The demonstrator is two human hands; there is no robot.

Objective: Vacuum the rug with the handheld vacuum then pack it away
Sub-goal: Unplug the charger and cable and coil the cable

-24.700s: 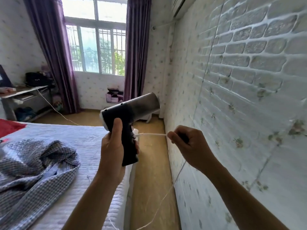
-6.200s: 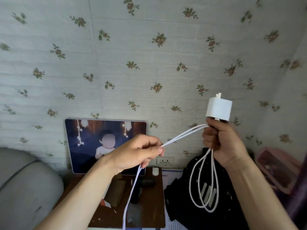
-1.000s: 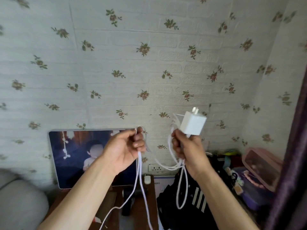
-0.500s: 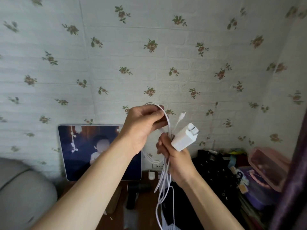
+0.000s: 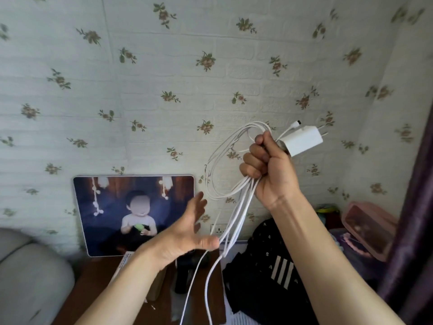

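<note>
Below the coil (image 5: 225,165), left hand (image 5: 185,233) released.

left hand (image 5: 185,233) released cable (image 5: 220,174), dropped lower, open

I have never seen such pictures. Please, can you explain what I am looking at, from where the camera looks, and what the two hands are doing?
There is no machine here. A person wears one camera on the head, so you see their own arms. The right hand is closed around a coiled white cable with its white charger plug. The left hand is open and holds nothing, though loose strands of the cable hang at its fingertips. Below, on a brown wooden table, the black handheld vacuum lies beside a framed photo leaning on the flowered wall.
</note>
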